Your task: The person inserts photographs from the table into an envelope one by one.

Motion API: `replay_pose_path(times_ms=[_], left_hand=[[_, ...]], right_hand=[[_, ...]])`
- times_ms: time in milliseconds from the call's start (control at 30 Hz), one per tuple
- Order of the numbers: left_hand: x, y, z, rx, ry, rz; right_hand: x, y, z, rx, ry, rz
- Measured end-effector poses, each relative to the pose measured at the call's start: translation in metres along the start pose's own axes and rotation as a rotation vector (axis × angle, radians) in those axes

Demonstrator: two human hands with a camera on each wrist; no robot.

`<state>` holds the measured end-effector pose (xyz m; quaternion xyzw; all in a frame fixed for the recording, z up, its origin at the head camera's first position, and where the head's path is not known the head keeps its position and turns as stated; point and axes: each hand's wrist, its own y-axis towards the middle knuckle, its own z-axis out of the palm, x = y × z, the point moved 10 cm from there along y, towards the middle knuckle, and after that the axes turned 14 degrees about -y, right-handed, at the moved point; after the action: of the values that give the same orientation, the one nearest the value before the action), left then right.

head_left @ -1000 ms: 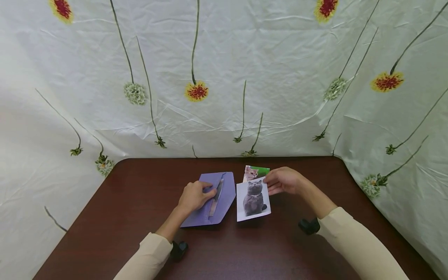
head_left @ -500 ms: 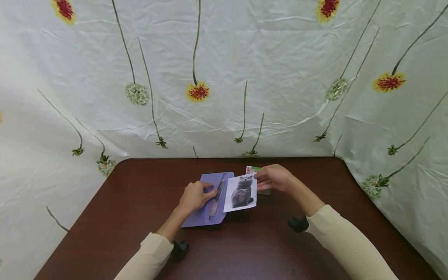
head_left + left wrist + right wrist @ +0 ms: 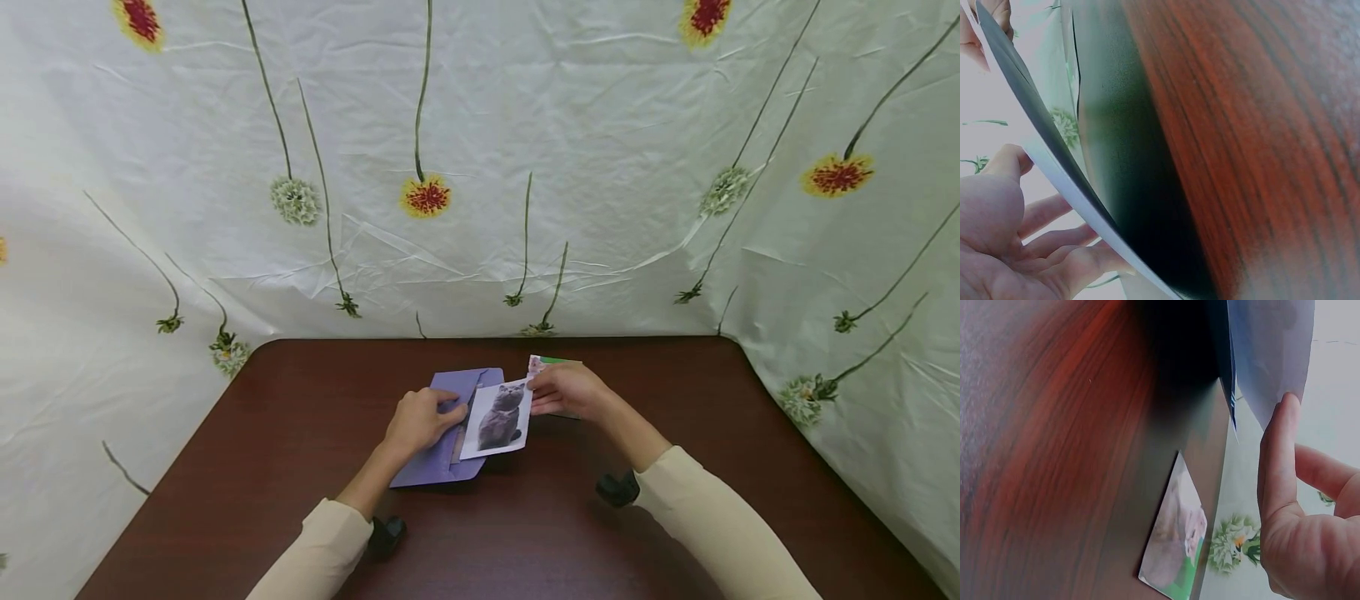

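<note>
A purple envelope [image 3: 450,468] lies on the brown table, with a greyish-pink strip showing in its slanted opening. On top of it is my left hand [image 3: 417,419], its thumb at the opening's edge and its fingers on the pocket panel; their exact grip is partly hidden. The left wrist view has the envelope [image 3: 1054,159] edge-on against thumb and fingers. My right hand [image 3: 566,390] pinches the upper right corner of a cat photo [image 3: 497,417], a grey cat on white. Tilted, the photo's left part covers the opening; whether it is inside cannot be seen.
Another photo [image 3: 1175,544], with a pink-toned kitten and green background, lies on the table [image 3: 480,550] beneath my right hand. Behind the table's far edge hangs a white flowered cloth [image 3: 480,250]. Each wrist wears a black device.
My right hand has carried the grey cat photo leftward, from beside the envelope to over its opening. My left hand and the envelope have stayed nearly still.
</note>
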<state>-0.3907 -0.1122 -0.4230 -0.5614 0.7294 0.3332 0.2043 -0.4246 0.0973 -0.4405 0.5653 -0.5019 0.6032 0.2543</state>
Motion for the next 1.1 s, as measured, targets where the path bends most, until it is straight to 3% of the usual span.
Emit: replay_pose_path(times_ms=[433,867,1100], left_hand=[[0.001,0.001,0.001,-0.005,0.006,-0.013],[-0.001,0.000,-0.001,-0.003,0.008,-0.007],[-0.001,0.000,0.000,-0.004,0.017,-0.003]], right_hand=[[0.002,0.004,0.008,-0.021,0.021,-0.006],[-0.001,0.003,0.004,-0.029,0.014,0.007],[0.002,0.007,0.017,-0.018,-0.011,-0.008]])
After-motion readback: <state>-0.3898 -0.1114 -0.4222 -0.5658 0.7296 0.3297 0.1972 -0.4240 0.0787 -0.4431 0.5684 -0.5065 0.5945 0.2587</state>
